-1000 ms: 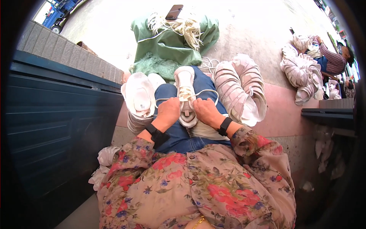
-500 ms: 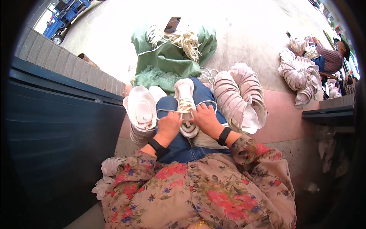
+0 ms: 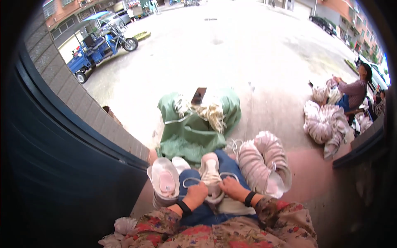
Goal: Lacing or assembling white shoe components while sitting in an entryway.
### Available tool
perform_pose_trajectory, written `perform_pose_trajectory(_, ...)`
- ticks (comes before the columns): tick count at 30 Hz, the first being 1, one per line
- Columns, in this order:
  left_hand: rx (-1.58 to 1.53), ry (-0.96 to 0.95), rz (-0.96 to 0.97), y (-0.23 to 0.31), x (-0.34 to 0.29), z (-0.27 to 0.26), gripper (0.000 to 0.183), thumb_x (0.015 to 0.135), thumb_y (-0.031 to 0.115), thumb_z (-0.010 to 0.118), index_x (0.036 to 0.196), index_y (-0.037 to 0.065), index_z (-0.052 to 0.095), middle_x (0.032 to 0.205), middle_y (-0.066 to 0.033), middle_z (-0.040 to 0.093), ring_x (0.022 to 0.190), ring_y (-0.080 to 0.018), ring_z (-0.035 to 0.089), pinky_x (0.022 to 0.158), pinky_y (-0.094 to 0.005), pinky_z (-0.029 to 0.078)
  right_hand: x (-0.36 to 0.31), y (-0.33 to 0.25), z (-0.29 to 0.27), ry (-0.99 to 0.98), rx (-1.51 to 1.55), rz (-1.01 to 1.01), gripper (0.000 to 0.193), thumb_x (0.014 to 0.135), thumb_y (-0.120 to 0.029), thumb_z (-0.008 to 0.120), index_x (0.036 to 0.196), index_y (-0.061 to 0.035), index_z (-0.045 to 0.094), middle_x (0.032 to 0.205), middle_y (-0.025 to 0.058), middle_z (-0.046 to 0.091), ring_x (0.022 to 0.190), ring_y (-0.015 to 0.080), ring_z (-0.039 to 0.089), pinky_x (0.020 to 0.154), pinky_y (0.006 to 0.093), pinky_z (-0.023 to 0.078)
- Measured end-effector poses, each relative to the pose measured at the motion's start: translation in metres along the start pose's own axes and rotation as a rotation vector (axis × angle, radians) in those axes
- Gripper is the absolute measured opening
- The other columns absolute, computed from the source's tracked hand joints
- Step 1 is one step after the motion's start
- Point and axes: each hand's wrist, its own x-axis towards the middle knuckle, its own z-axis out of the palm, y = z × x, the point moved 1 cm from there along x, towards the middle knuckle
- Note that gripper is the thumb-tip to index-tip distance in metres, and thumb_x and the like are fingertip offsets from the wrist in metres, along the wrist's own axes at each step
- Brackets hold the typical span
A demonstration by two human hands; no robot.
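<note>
A pale sneaker [image 3: 210, 163] rests on my lap between my knees, toe pointing away, with a white shoelace [image 3: 191, 179] threaded through its eyelets. My left hand [image 3: 196, 195] is closed at the left of the shoe's opening, pinching one end of the lace, which loops outward. On the other side my right hand [image 3: 233, 188] is closed on the other lace end, which also bows out in a loop. Both hands sit close to the shoe's tongue. The fingertips are small and partly hidden.
Nested pale shoes [image 3: 166, 181] stand at my left; a curved row of shoes [image 3: 264, 165] lies at my right. Ahead, a green cover [image 3: 182, 130] bears loose laces [image 3: 214, 113] and a phone [image 3: 199, 95]. A seated person [image 3: 355, 91] is at right, beside another shoe pile [image 3: 326, 122].
The view has tilted up, so my hands and the shoe appear lower and more street shows. Both hands stay at the laces, with little other visible change.
</note>
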Motion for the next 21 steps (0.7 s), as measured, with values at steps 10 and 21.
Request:
perform_pose_trajectory(10, -0.142, 0.248, 0.069, -0.006, 0.017, -0.017, 0.009, 0.069, 0.013, 0.054, 0.068, 0.006, 0.058, 0.079, -0.0078, 0.058, 0.063, -0.0247, 0.056, 0.057, -0.0405, 0.043, 0.024, -0.003, -0.015, 0.048, 0.044, -0.003, 0.01, 0.067, -0.013, 0.053, 0.077, -0.0091, 0.056, 0.083, 0.0075, 0.05, 0.085, 0.0234, 0.048, 0.066, 0.0358, 0.038)
perform_pose_trajectory(21, -1.12, 0.258, -0.367, -0.011, 0.045, -0.052, 0.02, 0.079, 0.017, 0.059, 0.088, 0.0, 0.063, 0.069, -0.0099, 0.062, 0.064, -0.0114, 0.059, 0.058, -0.0251, 0.045, 0.056, -0.011, -0.067, 0.387, 0.622, 0.442, 0.008, 0.078, -0.006, 0.052, 0.084, -0.0012, 0.051, 0.077, 0.0159, 0.054, 0.076, 0.0334, 0.053, 0.065, 0.0375, 0.044)
